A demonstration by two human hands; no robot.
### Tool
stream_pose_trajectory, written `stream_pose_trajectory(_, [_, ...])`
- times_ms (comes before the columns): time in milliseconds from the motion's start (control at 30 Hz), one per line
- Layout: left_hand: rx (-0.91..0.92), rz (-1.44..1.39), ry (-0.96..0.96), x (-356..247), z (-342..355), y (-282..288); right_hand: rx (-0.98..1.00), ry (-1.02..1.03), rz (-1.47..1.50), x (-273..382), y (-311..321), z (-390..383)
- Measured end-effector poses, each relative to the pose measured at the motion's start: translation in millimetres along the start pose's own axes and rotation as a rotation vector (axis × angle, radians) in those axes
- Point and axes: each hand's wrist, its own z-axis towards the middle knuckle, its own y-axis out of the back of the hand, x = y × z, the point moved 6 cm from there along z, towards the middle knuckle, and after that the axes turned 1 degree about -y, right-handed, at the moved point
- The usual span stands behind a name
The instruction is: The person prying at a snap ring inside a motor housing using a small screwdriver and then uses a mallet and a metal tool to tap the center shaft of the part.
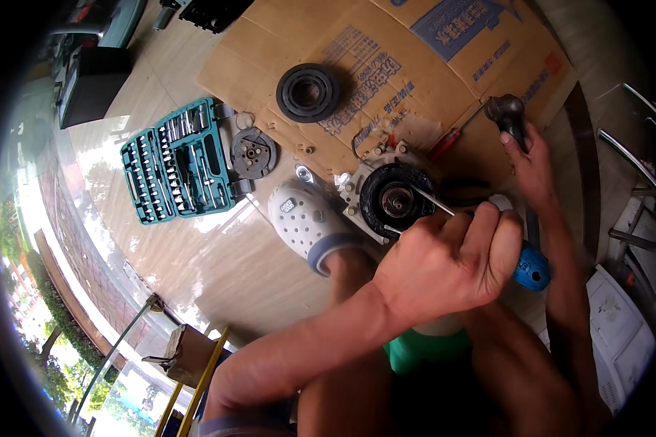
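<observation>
My left hand point(452, 258) is clenched on a metal-shafted tool point(434, 202) angled onto the black ring point(375, 189) at the top of a metal pump-like housing point(350, 197); its handle is mostly hidden. A blue object point(530, 268), hard to make out, shows beside that hand. My right hand point(528, 156) grips a dark-headed hammer point(504, 113), raised to the right of the housing. A red-handled screwdriver point(442, 144) lies behind the housing on flattened cardboard point(459, 80). My foot in a white perforated clog point(302, 218) is beside the housing.
A black grooved pulley point(306, 92) lies on the cardboard. A round metal plate point(254, 154) and an open teal socket set point(164, 164) are at the left. A cardboard box point(186, 353) stands lower left. Chrome chair tubes and white plastic pieces point(612, 328) line the right side.
</observation>
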Motion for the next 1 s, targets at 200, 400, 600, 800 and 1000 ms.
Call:
stream_pose_trajectory(200, [0.029,0.047,0.02,-1.3,1.4,4.0,-0.127,-0.198,1.18,41.8,108.4,-155.3])
stream_pose_trajectory(400, [0.021,0.003,0.015,-1.0,5.3,3.0,-0.107,0.117,0.359,136.3,138.4,-196.0])
stream_pose_trajectory(600, [0.039,0.039,0.007,-6.4,10.3,-3.3,0.045,0.178,-0.601,105.8,154.7,-192.8])
stream_pose_trajectory(800, [0.014,0.045,0.0,-6.4,12.2,-5.4,0.007,0.16,-0.023,116.5,157.6,-201.0])
stream_pose_trajectory(1000, [0.061,-0.009,-0.031,-10.3,10.7,-9.5,0.022,0.168,-0.019,110.9,152.5,-199.5])
